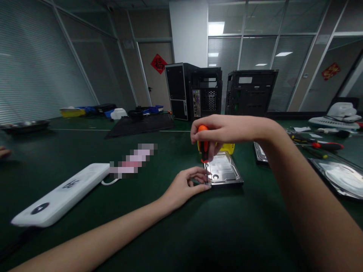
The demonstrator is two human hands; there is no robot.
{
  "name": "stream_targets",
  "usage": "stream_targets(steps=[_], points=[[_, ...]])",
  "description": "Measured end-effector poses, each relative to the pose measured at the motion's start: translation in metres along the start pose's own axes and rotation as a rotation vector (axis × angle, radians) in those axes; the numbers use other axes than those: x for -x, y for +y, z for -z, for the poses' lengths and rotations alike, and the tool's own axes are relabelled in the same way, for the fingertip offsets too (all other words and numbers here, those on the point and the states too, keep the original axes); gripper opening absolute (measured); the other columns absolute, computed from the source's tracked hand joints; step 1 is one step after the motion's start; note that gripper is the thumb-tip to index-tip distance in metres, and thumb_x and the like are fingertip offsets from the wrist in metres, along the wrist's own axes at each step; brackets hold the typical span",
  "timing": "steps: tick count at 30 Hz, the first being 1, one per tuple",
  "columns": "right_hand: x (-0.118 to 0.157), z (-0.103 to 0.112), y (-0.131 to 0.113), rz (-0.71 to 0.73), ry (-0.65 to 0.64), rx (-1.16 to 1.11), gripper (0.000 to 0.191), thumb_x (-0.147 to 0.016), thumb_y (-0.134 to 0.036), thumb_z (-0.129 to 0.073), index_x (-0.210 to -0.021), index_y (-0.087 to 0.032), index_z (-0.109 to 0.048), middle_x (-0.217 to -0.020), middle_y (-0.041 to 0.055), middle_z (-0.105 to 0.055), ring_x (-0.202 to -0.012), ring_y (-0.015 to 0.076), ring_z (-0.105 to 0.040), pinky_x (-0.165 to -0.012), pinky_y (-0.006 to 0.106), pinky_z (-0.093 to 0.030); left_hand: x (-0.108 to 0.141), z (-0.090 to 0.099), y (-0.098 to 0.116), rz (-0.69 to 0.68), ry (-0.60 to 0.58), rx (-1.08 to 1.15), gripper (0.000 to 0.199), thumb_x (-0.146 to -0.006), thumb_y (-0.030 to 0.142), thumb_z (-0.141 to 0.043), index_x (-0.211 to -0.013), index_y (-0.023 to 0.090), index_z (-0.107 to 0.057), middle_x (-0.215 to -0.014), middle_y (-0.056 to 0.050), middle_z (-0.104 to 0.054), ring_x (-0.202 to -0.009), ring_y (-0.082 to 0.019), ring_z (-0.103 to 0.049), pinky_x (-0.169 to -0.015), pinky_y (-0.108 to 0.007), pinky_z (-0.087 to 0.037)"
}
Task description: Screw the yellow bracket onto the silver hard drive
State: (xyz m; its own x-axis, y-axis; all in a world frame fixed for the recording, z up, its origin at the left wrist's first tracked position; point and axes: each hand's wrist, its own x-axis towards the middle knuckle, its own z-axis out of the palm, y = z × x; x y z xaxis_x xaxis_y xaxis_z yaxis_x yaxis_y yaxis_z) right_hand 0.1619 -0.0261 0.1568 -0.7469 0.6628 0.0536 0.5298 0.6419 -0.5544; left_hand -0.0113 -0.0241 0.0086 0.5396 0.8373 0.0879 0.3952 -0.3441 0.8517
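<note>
A silver hard drive (225, 169) lies flat on the dark green table, with a yellow object (228, 148) just behind it. My right hand (211, 135) grips an orange and black screwdriver (203, 145) from above. The screwdriver stands upright, its thin shaft reaching down to the drive's near left corner. My left hand (188, 184) rests on the table at the drive's left edge, thumb and fingers curved around that corner, close to the shaft. It touches the drive's side; the exact tip contact is too small to tell.
Another drive (261, 154) lies partly behind my right forearm, and a larger one (344, 175) at right near pliers (327, 145). Black computer cases (177, 90) stand behind. A white power bank-like device (64, 192) lies left. Part of another person's hand (4, 152) shows at far left.
</note>
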Motion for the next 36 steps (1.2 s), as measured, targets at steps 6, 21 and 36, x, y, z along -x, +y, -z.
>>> stream_targets(steps=[6,21,36], points=[[-0.0010,0.0014,0.0018,0.114,-0.016,0.036,0.031,-0.079,-0.038,-0.046,-0.095,-0.013,-0.057,-0.086,0.0042,-0.061,-0.063,0.0079,-0.057,-0.055,0.019,-0.043,0.0003,-0.0001,0.0011,-0.003,0.009,-0.002,0.037,-0.070,0.034,-0.061,-0.102,0.016,-0.056,-0.093,-0.004,-0.063,-0.082,-0.015,-0.055,-0.054,-0.021,-0.033],[-0.0018,-0.0012,0.0011,0.004,0.042,0.000,0.030,-0.079,-0.041,-0.046,-0.079,-0.012,-0.055,-0.070,0.0027,-0.059,-0.057,0.0075,-0.056,-0.051,0.018,-0.043,0.0000,-0.0004,-0.0002,-0.001,0.014,-0.004,0.039,-0.070,0.034,-0.061,-0.105,0.016,-0.054,-0.094,-0.005,-0.063,-0.082,-0.016,-0.055,-0.053,-0.022,-0.033],[0.0017,0.0037,-0.0029,0.109,-0.030,-0.018,0.032,-0.079,-0.038,-0.047,-0.088,-0.010,-0.059,-0.081,0.0047,-0.062,-0.062,0.0072,-0.056,-0.057,0.019,-0.043,0.0015,0.0002,0.0015,0.006,0.012,-0.016,0.040,-0.070,0.035,-0.060,-0.106,0.017,-0.054,-0.095,-0.004,-0.063,-0.084,-0.016,-0.055,-0.056,-0.023,-0.034]])
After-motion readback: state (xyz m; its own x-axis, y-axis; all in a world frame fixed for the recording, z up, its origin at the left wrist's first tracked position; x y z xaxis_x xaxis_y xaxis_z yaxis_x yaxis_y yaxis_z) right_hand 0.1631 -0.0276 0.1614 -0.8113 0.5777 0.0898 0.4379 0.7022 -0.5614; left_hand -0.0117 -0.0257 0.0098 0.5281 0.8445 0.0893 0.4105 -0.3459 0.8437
